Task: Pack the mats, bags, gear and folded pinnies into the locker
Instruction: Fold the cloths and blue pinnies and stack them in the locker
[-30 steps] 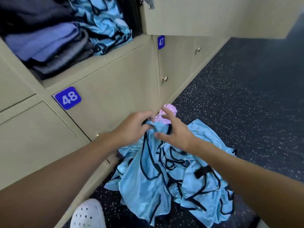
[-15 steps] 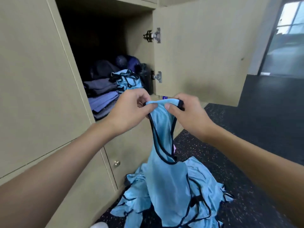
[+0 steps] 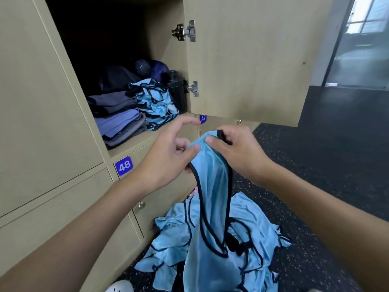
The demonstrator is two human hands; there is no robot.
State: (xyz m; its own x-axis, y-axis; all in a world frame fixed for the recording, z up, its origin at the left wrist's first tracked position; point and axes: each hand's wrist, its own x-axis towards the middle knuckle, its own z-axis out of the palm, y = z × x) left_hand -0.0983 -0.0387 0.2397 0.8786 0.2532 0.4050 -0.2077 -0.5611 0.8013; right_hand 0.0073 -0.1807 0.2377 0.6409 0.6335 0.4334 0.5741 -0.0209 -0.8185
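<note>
The right hand [image 3: 237,152] grips the top strap of a light blue pinnie with black trim [image 3: 212,186], thumb over the cloth. The left hand [image 3: 168,157] pinches the strap's other edge between thumb and curled fingers, with the forefinger lifted free. The pinnie hangs from both hands in front of the open tan locker [image 3: 52,123], its tail reaching a loose heap of matching blue pinnies [image 3: 250,216] on the dark speckled floor [image 3: 315,165]. Inside the locker, a stack of folded blue pinnies [image 3: 155,102] sits beside folded purple and grey mats [image 3: 120,121], with dark bags [image 3: 117,76] behind them.

pinnies [image 3: 155,102] in locker [image 3: 63,114], pile [image 3: 248,224] on floor [image 3: 326,165]
</note>
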